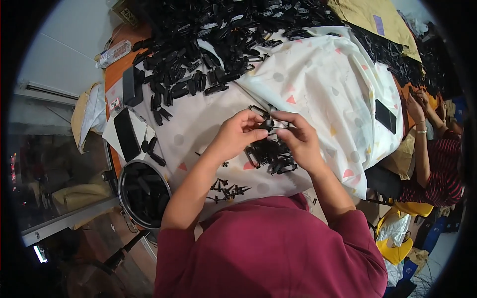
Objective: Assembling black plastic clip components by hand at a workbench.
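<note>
Black plastic clip [269, 123] was pinched betw. left hand [237, 133] & right hand [299, 139] fingertips — both closed on it, above patterned cloth [318, 79].

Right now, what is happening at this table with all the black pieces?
A person in a maroon shirt holds one small black plastic part between the left hand and the right hand, above a small pile of similar parts on a patterned white cloth. A big heap of black parts lies farther back, and a round bucket to the left holds more. Another person's hands work at the right.
</note>
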A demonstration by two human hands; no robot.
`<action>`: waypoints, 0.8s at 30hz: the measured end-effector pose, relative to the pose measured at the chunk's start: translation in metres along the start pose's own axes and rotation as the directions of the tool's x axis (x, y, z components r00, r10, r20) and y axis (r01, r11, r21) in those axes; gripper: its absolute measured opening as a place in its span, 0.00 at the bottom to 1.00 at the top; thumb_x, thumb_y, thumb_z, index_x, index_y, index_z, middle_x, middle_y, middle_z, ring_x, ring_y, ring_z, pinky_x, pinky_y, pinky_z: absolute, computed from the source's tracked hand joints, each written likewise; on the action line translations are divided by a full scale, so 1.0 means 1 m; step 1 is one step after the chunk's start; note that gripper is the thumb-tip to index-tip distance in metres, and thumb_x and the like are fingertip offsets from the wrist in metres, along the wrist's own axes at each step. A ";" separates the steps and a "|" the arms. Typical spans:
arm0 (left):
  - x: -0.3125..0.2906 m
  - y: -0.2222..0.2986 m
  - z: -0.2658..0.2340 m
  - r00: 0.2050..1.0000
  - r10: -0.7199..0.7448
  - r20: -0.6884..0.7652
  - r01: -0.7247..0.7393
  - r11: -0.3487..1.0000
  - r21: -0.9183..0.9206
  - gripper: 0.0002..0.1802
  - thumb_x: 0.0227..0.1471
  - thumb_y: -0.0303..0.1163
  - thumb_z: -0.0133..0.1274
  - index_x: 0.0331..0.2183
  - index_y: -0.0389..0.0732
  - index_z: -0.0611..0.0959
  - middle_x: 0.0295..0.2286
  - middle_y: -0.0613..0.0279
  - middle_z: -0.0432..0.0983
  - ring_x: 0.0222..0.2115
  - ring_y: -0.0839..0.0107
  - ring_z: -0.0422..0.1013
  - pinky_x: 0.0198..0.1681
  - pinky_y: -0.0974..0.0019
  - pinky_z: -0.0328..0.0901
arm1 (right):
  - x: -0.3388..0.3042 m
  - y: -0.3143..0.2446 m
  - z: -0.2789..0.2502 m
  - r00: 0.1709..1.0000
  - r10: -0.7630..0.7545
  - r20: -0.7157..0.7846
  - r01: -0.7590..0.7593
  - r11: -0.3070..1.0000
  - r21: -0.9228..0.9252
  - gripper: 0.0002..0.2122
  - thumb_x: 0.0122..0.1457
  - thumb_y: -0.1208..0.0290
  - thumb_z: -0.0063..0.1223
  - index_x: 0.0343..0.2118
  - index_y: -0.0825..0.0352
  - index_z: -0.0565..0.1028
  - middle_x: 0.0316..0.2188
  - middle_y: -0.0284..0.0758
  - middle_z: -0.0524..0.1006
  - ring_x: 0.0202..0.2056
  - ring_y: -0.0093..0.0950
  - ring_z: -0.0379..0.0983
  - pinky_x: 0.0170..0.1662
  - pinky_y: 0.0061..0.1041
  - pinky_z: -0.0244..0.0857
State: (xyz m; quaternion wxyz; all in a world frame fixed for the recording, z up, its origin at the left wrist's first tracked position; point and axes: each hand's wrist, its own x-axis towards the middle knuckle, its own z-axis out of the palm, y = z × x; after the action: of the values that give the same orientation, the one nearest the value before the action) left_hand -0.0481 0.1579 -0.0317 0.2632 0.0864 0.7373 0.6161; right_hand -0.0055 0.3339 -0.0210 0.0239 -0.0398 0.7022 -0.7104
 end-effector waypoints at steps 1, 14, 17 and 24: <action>-0.007 0.006 0.000 0.996 0.058 0.072 -0.025 0.917 -0.397 0.11 0.47 0.29 0.53 0.34 0.39 0.72 0.27 0.66 0.72 0.27 0.78 0.68 0.29 0.75 0.63 | 0.005 -0.004 0.005 0.997 -0.054 0.049 0.054 0.999 0.005 0.13 0.52 0.82 0.46 0.42 0.71 0.67 0.39 0.34 0.70 0.38 0.20 0.67 0.41 0.19 0.62; -0.046 0.016 0.003 0.880 0.343 -0.328 -0.432 0.864 -0.257 0.15 0.43 0.21 0.55 0.37 0.31 0.74 0.30 0.62 0.73 0.29 0.79 0.68 0.34 0.77 0.64 | 0.003 -0.033 0.020 0.931 -0.355 0.085 0.365 0.909 -0.199 0.14 0.48 0.83 0.51 0.41 0.71 0.71 0.34 0.37 0.72 0.31 0.26 0.69 0.35 0.20 0.63; -0.050 0.017 -0.002 0.879 0.344 -0.330 -0.401 0.908 -0.121 0.14 0.43 0.21 0.55 0.36 0.32 0.75 0.33 0.62 0.72 0.32 0.78 0.68 0.36 0.76 0.64 | 0.002 -0.048 0.018 0.938 -0.289 0.191 0.340 0.872 -0.352 0.15 0.47 0.83 0.52 0.41 0.69 0.72 0.32 0.39 0.72 0.30 0.27 0.69 0.33 0.20 0.63; -0.055 0.032 -0.004 0.715 0.673 -0.189 -0.393 0.611 0.687 0.13 0.44 0.23 0.55 0.36 0.32 0.76 0.29 0.62 0.74 0.29 0.78 0.69 0.33 0.74 0.66 | -0.006 -0.031 0.012 0.820 -0.470 0.326 0.562 0.553 -0.615 0.23 0.41 0.85 0.54 0.45 0.67 0.69 0.29 0.40 0.71 0.27 0.34 0.69 0.28 0.25 0.63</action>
State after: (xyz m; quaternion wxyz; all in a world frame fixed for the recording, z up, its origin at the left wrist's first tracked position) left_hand -0.0098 0.1365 0.0148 -0.1496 0.2487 0.8686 0.4016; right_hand 0.0019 0.3229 0.0096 -0.1587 -0.2939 0.8674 -0.3689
